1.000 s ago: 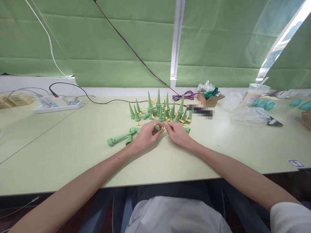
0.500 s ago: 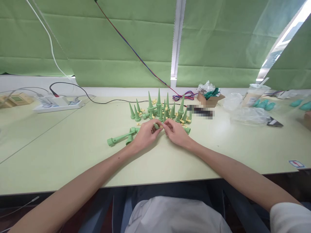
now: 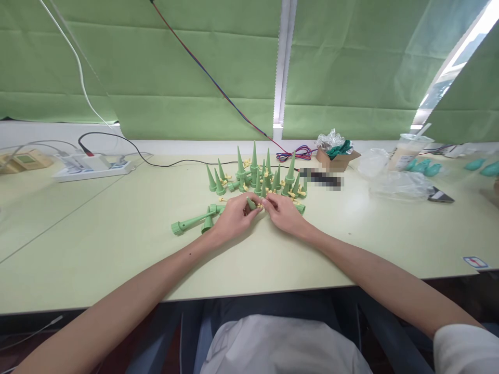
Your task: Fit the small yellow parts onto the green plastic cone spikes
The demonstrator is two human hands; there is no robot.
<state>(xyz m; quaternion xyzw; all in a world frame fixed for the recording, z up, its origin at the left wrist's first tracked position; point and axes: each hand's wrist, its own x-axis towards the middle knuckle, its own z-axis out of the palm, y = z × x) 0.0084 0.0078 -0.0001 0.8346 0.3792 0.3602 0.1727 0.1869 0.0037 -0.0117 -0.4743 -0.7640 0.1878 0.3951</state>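
Between the fingers of my left hand (image 3: 234, 215) is a small green plastic spike (image 3: 251, 203), its tip pointing up and away. A little yellow plastic valve (image 3: 260, 206) shows at the spike's near end. My right hand (image 3: 286, 214) pinches at this yellow valve, thumb and forefinger together, touching my left fingertips. Part of both pieces is hidden by the fingers. Just behind my hands, several green cone-shaped spikes (image 3: 254, 162) stand point up, with yellow valves (image 3: 291, 194) on or among them. To the left lie longer green spikes (image 3: 193, 222) on their sides.
A white power strip (image 3: 95, 170) with plugs lies at the left. Coiled red and blue wire (image 3: 294, 153) and a cardboard box (image 3: 337, 160) are at the back. A drink cup (image 3: 406, 151), clear plastic bags (image 3: 401, 186) and teal bulb-shaped pieces (image 3: 423, 167) sit at the right.
Both hands keep almost the same place over the table. My fingers have shifted slightly around the small spike and the yellow valve.
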